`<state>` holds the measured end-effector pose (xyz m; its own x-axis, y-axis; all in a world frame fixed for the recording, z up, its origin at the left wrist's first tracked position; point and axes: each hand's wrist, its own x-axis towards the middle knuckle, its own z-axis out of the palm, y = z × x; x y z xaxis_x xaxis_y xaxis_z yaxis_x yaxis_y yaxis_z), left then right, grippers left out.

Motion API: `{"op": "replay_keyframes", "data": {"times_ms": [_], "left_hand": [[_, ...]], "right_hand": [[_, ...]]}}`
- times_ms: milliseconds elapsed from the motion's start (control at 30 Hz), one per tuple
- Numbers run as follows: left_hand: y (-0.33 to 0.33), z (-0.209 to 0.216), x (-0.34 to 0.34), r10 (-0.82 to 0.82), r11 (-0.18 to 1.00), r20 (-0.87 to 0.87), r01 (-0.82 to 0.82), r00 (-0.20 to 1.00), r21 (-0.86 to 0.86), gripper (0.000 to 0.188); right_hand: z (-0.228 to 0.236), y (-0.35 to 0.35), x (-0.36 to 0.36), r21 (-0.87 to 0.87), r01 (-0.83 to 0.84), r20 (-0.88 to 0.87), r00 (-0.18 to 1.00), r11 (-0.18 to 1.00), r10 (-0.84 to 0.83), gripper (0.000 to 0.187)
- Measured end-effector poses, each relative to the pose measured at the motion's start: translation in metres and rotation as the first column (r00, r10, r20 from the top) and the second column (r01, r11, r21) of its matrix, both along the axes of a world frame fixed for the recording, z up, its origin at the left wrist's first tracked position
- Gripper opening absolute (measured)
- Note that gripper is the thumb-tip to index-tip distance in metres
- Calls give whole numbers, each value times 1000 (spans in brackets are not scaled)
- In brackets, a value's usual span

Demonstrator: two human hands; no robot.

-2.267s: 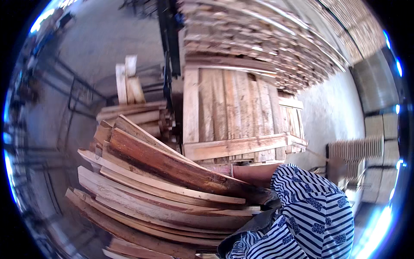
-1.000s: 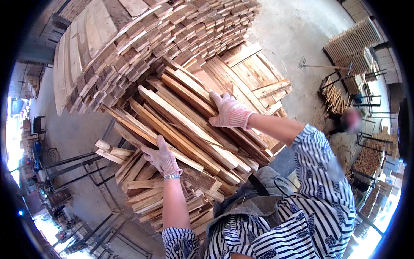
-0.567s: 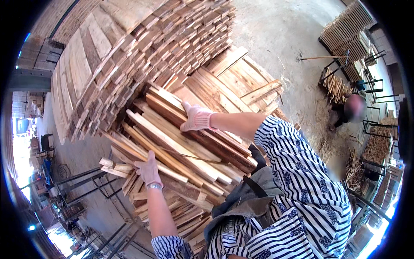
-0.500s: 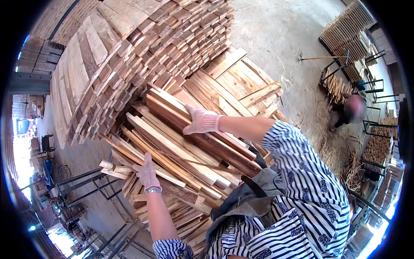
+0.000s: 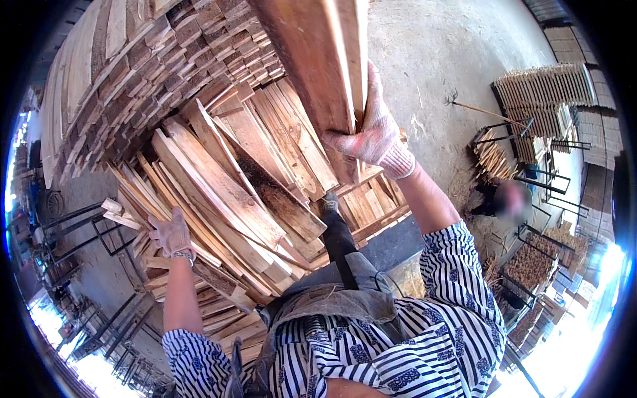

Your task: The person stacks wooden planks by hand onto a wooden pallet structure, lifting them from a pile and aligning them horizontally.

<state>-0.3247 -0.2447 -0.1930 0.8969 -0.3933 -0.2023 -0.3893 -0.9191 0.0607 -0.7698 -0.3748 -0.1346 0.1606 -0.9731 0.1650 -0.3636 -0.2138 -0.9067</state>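
Note:
My right hand (image 5: 379, 138), in a pale knit glove, is closed around the lower end of a few wooden boards (image 5: 318, 60). The held boards stand steeply tilted, raised above the pile, one with a dark brown face and pale edges. My left hand (image 5: 171, 237), gloved too and with a band at the wrist, rests against the left side of a heap of loose boards (image 5: 219, 192). Its thumb and fingers are apart, and some fingertips are hard to make out. One board in the heap has dark bark (image 5: 259, 176) along it.
A tall stack of boards (image 5: 172, 66) rises at the far left. More flat boards (image 5: 285, 126) lie behind the heap. Metal frames (image 5: 99, 229) stand at left. Across the floor at right are a rake (image 5: 488, 113), stacked slats (image 5: 544, 93) and another person (image 5: 507, 201).
My right hand has lifted boards off the heap and swung them upward, away from the pile. My left hand stays by the heap's left side. The view has shifted.

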Motion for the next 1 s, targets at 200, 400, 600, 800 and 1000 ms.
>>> {"op": "replay_keyframes", "data": {"times_ms": [200,400,600,800,1000], "left_hand": [[-1,-1,-4,7,1000,10,-7,1000,7,99],[17,-30,20,-87,991,76,94,993,-96,98],[4,-17,9,-67,998,69,67,995,-6,98],[7,-25,11,-16,999,89,19,996,-32,95],[15,-38,20,-166,934,101,189,981,-304,93]], "right_hand": [[-99,35,5,16,86,-17,996,996,-85,139],[-230,32,46,357,120,138,974,926,-179,135],[-221,-5,24,317,269,-214,954,909,-208,130],[-177,-24,-32,464,381,-681,731,800,47,122],[-298,-74,-47,421,502,-855,499,755,145,108]]}}
